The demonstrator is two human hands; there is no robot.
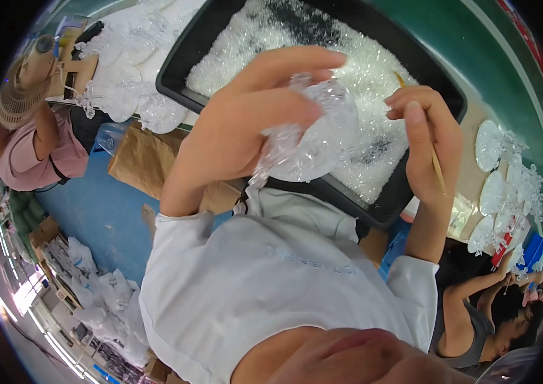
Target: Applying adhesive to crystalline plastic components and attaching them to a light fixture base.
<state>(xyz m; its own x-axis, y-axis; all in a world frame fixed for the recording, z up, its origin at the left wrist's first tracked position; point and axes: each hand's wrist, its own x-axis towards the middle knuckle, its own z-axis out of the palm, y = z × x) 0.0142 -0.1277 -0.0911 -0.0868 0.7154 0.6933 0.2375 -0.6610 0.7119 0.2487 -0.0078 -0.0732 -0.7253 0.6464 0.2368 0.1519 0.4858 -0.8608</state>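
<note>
My left hand (230, 131) is closed on a clear plastic piece with a round, flat disc (332, 137) and glittering, irregular shapes on it; the fingers are partly smeared by motion. It is held above a black tray (172, 73) holding many small, shiny clear bits (380, 77). To the right, over the tray's right side, my right hand (434, 131) pinches a thin yellow stick (438, 171). The stick's upper tip shows past the fingers and its lower end lies along the wrist. The two hands are apart.
Several clear discs with sparkling sprigs lie on the table at right (492, 192), and more are piled at upper left (127, 70). A brown paper bag (140, 160) stands left of me. A fan (25, 89) and a person in pink (41, 153) are far left; another person (476, 320) works lower right.
</note>
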